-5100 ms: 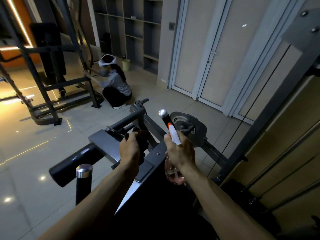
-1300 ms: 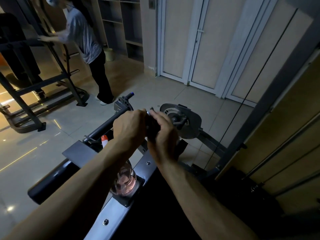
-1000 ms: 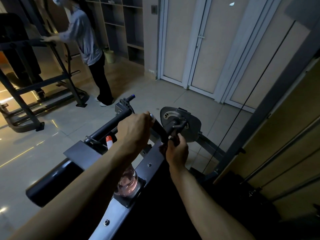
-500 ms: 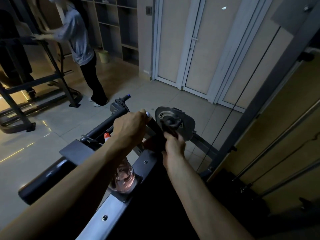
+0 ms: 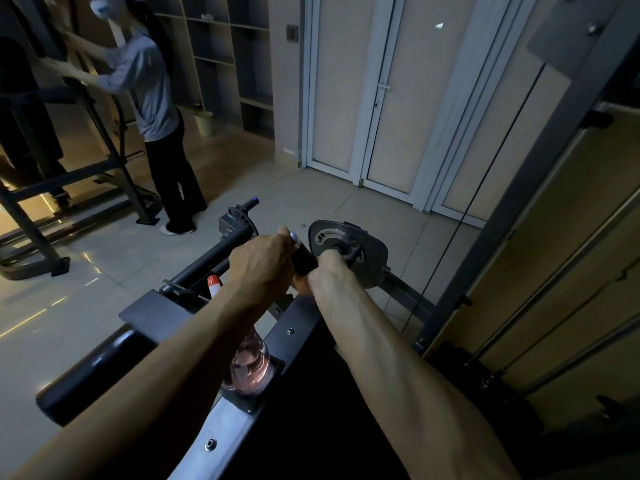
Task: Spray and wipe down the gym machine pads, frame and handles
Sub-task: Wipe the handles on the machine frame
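The person's left forearm (image 5: 166,375) and right forearm (image 5: 398,358) are bare along their whole visible length, from the wrists to the near edge of the view, so whatever clothing is worn lies out of sight. The right forearm is lean, with tendons and veins standing out in long ridges toward the wrist. The left forearm looks smoother and broader. The bare left hand (image 5: 263,268) shows knuckle ridges across its back. The bare right hand (image 5: 325,271) is mostly hidden behind its own wrist.

Head camera looks steeply down, near gym machine (image 5: 152,311).
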Available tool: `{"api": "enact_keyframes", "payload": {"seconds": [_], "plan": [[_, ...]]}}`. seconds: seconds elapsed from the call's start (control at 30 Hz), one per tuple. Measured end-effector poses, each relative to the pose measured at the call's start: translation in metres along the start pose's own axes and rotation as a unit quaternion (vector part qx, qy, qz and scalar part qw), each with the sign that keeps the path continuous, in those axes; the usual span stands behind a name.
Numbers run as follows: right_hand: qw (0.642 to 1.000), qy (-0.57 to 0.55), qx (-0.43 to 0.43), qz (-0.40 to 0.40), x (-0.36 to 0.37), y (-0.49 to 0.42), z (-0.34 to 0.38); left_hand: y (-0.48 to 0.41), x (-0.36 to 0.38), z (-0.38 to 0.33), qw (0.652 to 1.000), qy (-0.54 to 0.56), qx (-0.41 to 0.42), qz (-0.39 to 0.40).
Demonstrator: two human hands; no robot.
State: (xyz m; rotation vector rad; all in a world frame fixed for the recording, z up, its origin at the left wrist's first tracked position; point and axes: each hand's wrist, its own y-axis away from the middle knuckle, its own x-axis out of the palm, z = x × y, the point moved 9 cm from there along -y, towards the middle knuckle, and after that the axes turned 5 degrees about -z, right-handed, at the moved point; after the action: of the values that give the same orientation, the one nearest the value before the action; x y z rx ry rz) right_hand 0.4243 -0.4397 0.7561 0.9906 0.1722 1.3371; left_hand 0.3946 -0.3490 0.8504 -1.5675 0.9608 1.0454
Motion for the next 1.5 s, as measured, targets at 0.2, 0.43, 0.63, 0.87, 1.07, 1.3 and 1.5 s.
{"api": "enact_keyframes", "payload": {"seconds": [0.2, 0.43, 0.63, 0.87, 1.07, 1.3, 1.5], "plan": [[0.996, 0.033, 0.054, 0.07, -0.007, 0.03, -0.001, 0.001, 0.001, 0.001, 0.998, 0.064, -0.023, 0.017], [0.995, -0.013, -0.091, -0.043, -0.091, 0.001, 0.029, 0.049, -0.004, -0.001, 0.902, 0.38, -0.187, -0.087], [0.951, 0.196, -0.223, 0.091, -0.073, 0.05, 0.048, 0.087, 0.064, -0.043, 0.554, 0.727, -0.374, 0.157], [0.935, 0.195, -0.229, 0.187, -0.058, 0.046, 0.041, 0.053, 0.045, -0.042, 0.832, 0.508, -0.18, 0.131], [0.96, 0.147, -0.221, 0.091, -0.039, 0.032, 0.064, 0.031, 0.019, -0.037, 0.892, 0.426, -0.102, 0.112], [0.897, 0.149, -0.311, 0.278, 0.044, 0.101, 0.093, -0.004, -0.079, -0.018, 0.854, 0.514, -0.074, -0.027], [0.884, 0.209, -0.294, 0.297, 0.081, 0.114, 0.075, -0.026, -0.078, 0.024, 0.853, 0.498, -0.082, 0.134]]}}
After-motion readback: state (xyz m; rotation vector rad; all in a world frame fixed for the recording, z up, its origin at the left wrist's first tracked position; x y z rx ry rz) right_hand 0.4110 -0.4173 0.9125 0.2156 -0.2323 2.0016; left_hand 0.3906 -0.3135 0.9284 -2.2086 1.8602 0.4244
